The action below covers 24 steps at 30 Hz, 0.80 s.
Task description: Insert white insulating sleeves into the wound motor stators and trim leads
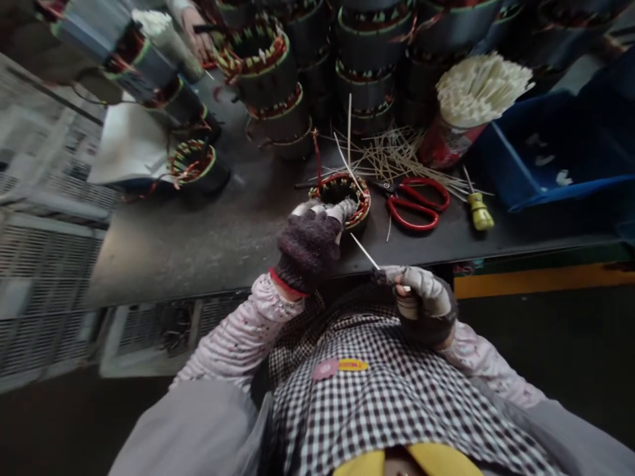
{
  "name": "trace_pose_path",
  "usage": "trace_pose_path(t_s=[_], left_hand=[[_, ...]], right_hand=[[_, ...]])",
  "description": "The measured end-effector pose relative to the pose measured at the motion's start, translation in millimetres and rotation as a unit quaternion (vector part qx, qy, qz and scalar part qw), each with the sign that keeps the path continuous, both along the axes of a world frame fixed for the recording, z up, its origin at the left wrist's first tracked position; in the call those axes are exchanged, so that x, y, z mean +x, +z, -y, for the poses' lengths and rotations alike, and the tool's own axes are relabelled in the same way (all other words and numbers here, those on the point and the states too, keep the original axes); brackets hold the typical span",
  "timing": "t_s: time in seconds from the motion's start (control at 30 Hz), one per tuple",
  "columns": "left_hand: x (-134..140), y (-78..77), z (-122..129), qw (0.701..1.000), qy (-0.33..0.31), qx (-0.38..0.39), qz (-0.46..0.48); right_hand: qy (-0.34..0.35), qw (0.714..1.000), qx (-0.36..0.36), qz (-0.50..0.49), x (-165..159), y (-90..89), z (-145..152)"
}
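A motor stator (pixel 366 215) with red windings and a pale green rim stands near the table's front edge. My left hand (pixel 312 241), in a dark knitted glove with pale taped fingers, is closed over its near rim. Just off the table edge, my right hand (pixel 426 299) pinches a thin white strip (pixel 364 251) pointing up and left towards the stator. Another pale strip (pixel 347 162) crosses the stator's far rim, and a red wire bundle (pixel 317 155) rises behind it. The fingertips of my left hand are partly hidden in the windings.
Red-handled scissors (pixel 421 205) and a yellow-handled tool (pixel 480 211) lie right of the stator. Loose strips (pixel 397 152) lie behind, near a tub of white sticks (pixel 481 92) and a blue bin (pixel 560 192). Stacked stators (pixel 278 119) line the back. Another person's hand (pixel 196 36) shows at upper left.
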State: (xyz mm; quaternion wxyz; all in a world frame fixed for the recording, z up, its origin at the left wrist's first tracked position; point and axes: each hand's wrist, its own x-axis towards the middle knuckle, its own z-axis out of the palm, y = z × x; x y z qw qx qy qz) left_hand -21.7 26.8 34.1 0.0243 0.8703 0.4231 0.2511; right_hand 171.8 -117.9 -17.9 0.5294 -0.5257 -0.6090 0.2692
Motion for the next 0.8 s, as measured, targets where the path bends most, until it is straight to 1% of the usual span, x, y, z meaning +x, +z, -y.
trace_pose_path(t_s=[0.07, 0.1, 0.13, 0.2, 0.27, 0.3, 0.37, 0.43, 0.57, 0.63, 0.73, 0.8], left_hand=[[-1, 3.1, -4, 1.0, -0.005, 0.004, 0.013], [0, 2.9, -6, 1.0, -0.004, 0.002, 0.024], [0, 1.3, -8, 0.999, -0.001, -0.001, 0.033], [1, -4.8, -11, 0.999, 0.005, -0.005, 0.047], [2, -12.4, -12, 0.998, 0.019, -0.006, 0.057], [3, -15.7, -11, 0.998, 0.03, -0.003, 0.061], [4, -20.1, -9, 0.996, 0.052, 0.011, 0.072], [4, -21.2, -7, 0.995, 0.062, 0.015, 0.082], [3, -21.4, -2, 0.992, 0.046, -0.014, 0.113], [4, -24.1, -1, 0.984, 0.046, -0.047, 0.163], [9, -30.0, 0, 0.952, 0.047, -0.119, 0.278], [11, -31.8, 0, 0.939, 0.036, -0.124, 0.318]], right_hand=[[-0.006, 0.997, 0.068, 0.031, -2, 4.7, -7], [-0.013, 0.995, 0.087, 0.047, -2, 8.9, -12], [-0.022, 0.995, 0.082, 0.058, -3, 13.8, -17], [-0.042, 0.996, 0.038, 0.071, -7, 23.2, -25], [-0.043, 0.996, -0.001, 0.073, -14, 29.0, -30], [-0.036, 0.997, -0.007, 0.068, -17, 29.8, -32], [-0.015, 0.999, 0.016, 0.047, -22, 26.8, -39], [-0.004, 0.999, 0.045, 0.019, -23, 19.6, -48], [0.007, 0.998, 0.045, -0.033, -21, 4.9, -60], [0.021, 0.998, 0.043, -0.044, -19, 1.6, -64], [0.023, 0.996, 0.06, -0.057, -18, 2.2, -72], [0.012, 0.995, 0.063, -0.074, -17, 5.8, -77]])
